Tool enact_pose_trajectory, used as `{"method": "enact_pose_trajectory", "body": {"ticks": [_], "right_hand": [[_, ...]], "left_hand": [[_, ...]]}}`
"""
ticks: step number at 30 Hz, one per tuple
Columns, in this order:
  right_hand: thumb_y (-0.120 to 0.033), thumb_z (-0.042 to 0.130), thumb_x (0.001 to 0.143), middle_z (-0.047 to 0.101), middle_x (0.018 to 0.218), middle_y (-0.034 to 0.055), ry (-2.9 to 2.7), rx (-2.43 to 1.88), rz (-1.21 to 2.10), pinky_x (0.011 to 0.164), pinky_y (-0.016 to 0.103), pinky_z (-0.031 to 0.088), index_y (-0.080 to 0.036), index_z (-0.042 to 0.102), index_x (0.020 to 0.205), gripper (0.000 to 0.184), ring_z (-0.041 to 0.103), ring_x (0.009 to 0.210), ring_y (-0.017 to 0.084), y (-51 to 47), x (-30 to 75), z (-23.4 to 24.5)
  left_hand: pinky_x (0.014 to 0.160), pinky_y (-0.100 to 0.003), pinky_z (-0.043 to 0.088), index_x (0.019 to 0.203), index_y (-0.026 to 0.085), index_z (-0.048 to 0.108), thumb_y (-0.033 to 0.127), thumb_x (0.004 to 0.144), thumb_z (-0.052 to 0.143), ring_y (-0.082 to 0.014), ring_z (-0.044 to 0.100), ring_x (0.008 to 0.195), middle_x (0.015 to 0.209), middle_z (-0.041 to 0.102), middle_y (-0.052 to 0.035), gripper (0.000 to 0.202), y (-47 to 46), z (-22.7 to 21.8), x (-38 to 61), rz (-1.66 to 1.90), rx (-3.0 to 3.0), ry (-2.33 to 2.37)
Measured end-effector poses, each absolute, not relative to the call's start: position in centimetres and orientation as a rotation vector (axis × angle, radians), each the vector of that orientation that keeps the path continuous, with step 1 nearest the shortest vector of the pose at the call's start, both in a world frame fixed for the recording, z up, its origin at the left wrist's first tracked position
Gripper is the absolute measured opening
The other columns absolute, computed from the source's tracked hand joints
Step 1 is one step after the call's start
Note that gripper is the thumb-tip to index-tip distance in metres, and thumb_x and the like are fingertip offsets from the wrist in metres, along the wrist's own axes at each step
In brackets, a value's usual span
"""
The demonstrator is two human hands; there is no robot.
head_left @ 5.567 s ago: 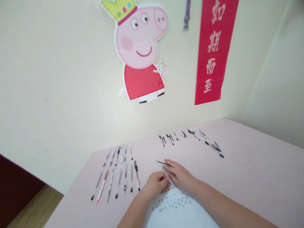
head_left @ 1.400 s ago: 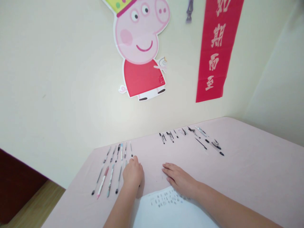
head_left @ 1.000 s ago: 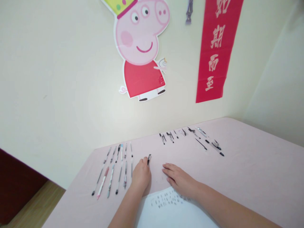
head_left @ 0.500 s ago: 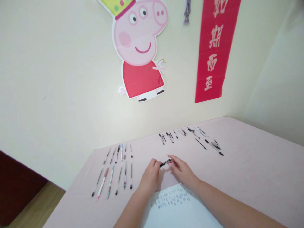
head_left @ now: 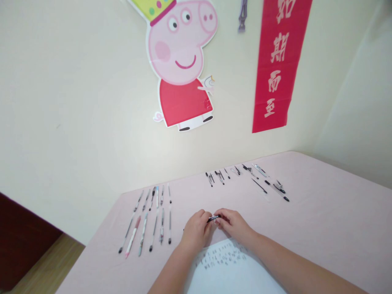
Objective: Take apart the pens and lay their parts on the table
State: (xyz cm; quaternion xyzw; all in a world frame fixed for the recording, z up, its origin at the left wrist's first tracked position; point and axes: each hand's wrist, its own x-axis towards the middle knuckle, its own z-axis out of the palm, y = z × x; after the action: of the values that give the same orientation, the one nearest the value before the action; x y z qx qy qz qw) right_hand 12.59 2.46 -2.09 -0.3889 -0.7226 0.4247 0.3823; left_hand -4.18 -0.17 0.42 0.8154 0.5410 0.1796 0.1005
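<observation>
A black pen [head_left: 213,218] is held level just above the pink table [head_left: 321,228], its long axis running left to right, slightly raised rightward. It is pinched at each end by the left hand [head_left: 197,230] and right hand [head_left: 234,224], fingers closed on it. White paper [head_left: 229,269] lies beneath the wrists. Rows of pens [head_left: 153,220] are laid out to the left, pen parts [head_left: 245,175] by the cream wall [head_left: 76,102]; open tabletop is seen rightward.

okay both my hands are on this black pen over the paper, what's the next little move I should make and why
Probably pull the two hands gently apart along the pen's length. The left hand and right hand each pinch an end of the black pen, a loose-parts row lies far right, and whole pens lie left.
</observation>
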Motion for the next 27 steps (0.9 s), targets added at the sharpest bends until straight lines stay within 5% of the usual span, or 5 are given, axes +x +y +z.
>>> {"method": "enact_pose_trajectory", "body": {"ticks": [27], "right_hand": [[-0.017, 0.049, 0.077, 0.059, 0.063, -0.0017, -1.825, -0.999, 1.150, 0.061, 0.024, 0.043, -0.018, 0.057, 0.080, 0.009, 0.056, 0.061, 0.013, 2.74, 12.59, -2.74]], "left_hand": [[0.066, -0.024, 0.038, 0.098, 0.025, 0.059, 0.026, 0.088, 0.037, -0.0144, 0.056, 0.077, 0.084, 0.059, -0.0015, 0.025, 0.01, 0.30, -4.43, 0.452, 2.404, 1.602]]}}
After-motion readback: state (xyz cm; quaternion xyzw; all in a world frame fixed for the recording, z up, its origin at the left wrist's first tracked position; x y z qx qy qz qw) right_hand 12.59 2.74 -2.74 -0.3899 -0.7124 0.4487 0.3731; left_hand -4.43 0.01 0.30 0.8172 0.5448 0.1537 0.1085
